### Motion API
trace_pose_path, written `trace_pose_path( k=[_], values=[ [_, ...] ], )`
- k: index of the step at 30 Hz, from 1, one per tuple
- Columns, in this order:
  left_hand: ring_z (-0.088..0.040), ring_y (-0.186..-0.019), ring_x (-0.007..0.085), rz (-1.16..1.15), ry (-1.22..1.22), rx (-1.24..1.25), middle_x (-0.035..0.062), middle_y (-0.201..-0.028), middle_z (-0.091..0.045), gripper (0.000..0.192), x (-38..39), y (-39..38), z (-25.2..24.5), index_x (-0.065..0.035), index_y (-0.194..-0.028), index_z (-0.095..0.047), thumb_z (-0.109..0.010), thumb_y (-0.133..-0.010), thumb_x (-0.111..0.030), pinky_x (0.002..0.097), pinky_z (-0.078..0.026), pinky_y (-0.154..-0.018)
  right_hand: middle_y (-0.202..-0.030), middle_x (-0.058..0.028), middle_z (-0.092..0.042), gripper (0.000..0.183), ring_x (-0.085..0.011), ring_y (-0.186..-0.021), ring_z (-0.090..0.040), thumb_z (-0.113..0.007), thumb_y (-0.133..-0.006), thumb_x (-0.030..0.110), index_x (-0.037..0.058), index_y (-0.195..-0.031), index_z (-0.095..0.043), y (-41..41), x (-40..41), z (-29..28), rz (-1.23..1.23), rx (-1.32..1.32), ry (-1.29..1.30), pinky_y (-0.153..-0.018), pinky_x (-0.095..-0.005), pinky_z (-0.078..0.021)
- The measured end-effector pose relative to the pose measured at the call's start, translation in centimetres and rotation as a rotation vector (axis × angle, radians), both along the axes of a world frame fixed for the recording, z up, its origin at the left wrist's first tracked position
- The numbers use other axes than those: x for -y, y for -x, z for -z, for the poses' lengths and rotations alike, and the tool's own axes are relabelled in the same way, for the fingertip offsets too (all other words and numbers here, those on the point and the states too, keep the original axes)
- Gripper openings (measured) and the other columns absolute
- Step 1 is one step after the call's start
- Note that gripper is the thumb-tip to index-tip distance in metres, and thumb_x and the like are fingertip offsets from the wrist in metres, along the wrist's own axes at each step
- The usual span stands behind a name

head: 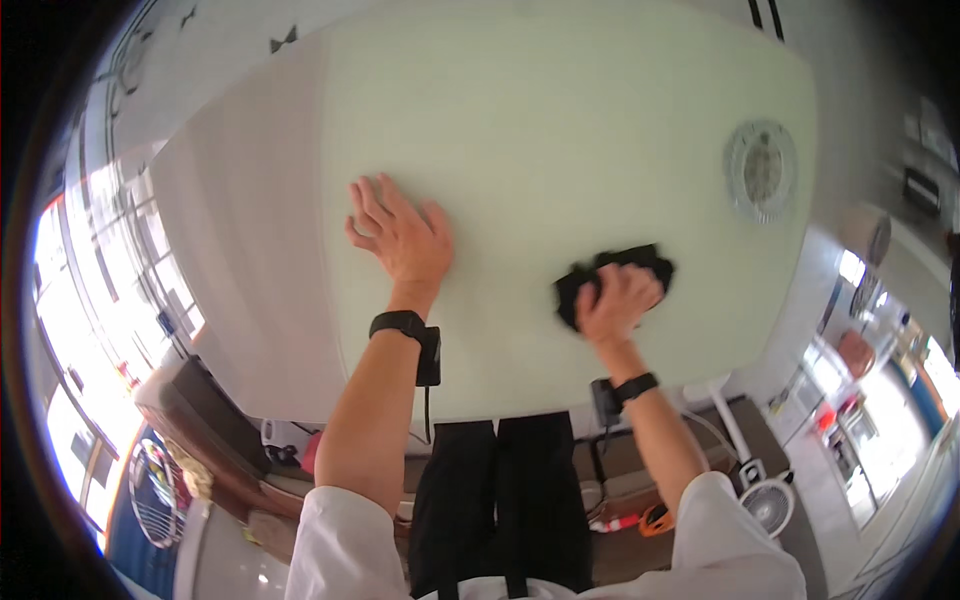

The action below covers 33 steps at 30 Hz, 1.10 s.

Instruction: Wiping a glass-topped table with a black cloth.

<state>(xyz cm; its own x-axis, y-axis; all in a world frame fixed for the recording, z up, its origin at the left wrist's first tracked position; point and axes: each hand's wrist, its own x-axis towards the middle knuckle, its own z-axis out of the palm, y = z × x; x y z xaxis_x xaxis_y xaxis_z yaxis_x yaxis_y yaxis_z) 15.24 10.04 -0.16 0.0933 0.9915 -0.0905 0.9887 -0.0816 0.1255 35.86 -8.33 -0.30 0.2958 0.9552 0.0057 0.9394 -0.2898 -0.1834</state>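
My right hand (619, 301) presses a crumpled black cloth (637, 259) onto the pale green tabletop (510, 150), right of centre and towards the near edge. The cloth bunches out past my fingertips and is slightly blurred. Palm down, my left hand (405, 232) rests on the same surface with its fingers apart and nothing in it. Close by, to its left, the green top meets a greyish-white side section (247, 225). Each wrist wears a black strap with a small dark box and cable.
A ribbed clear glass ashtray (761, 171) stands near the table's right edge. Behind my legs runs a brown sofa (225, 442). A white fan (766, 506) and an orange object (656, 520) are at the lower right. A wire basket (154, 491) is at the lower left.
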Motion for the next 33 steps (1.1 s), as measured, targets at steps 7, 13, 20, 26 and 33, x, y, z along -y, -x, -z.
trace_pose_path(
  k=[7, 13, 20, 26, 33],
  values=[
    [-0.012, -0.138, 0.0366, 0.034, -0.028, 0.019, 0.0257, -0.144, -0.020, 0.060, 0.1, -0.8, 0.8, 0.0065, -0.136, -0.026, -0.045, -0.089, -0.027, 0.0570, -0.009, -0.105, -0.107, -0.0176, -0.046, 0.033, -0.0370, -0.103, -0.041, -0.054, -0.085, 0.033, 0.0112, -0.109, -0.048, 0.1, -0.8, 0.6, 0.703, 0.234, -0.033, -0.083, -0.0505, -0.0309],
    [-0.015, -0.137, 0.0359, 0.005, -0.089, -0.079, 0.0239, -0.143, -0.024, 0.057, 0.1, 0.3, 2.3, 0.0026, -0.136, -0.027, -0.044, -0.090, -0.027, 0.0545, -0.012, -0.105, -0.100, -0.0157, -0.049, 0.035, -0.0368, -0.102, -0.041, -0.060, -0.080, 0.037, 0.0101, -0.100, -0.053, -0.1, 0.5, -0.3, 0.205, 0.057, 0.020, -0.084, -0.0524, -0.0293],
    [-0.022, -0.132, 0.0353, -0.005, -0.109, -0.128, 0.0199, -0.143, -0.024, 0.051, -1.0, -0.3, 1.7, -0.0020, -0.133, -0.030, -0.044, -0.091, -0.026, 0.0517, -0.017, -0.102, -0.102, -0.0146, -0.049, 0.031, -0.0360, -0.105, -0.041, -0.057, -0.084, 0.030, 0.0083, -0.106, -0.052, -8.5, 9.4, 0.8, 0.856, 0.337, -0.100, -0.085, -0.0482, -0.0303],
    [-0.031, -0.127, 0.0353, 0.100, -0.076, -0.018, 0.0181, -0.135, -0.037, 0.046, 2.2, -4.2, 1.5, -0.0001, -0.128, -0.037, -0.047, -0.088, -0.022, 0.0494, -0.022, -0.101, -0.101, -0.0143, -0.052, 0.032, -0.0357, -0.102, -0.044, -0.061, -0.079, 0.035, 0.0121, -0.101, -0.054, -9.7, 11.7, -0.7, 0.368, 0.169, -0.011, -0.088, -0.0543, -0.0301],
    [-0.031, -0.126, 0.0332, 0.780, 0.011, 0.370, 0.0149, -0.129, -0.039, 0.046, 17.5, -22.4, 0.4, -0.0046, -0.121, -0.042, -0.056, -0.078, -0.013, 0.0514, -0.020, -0.100, -0.106, -0.0138, -0.050, 0.033, -0.0339, -0.105, -0.042, -0.060, -0.083, 0.030, 0.0086, -0.107, -0.053, -13.6, 16.6, 1.0, 0.855, 0.327, -0.114, -0.086, -0.0473, -0.0312]
  ],
)
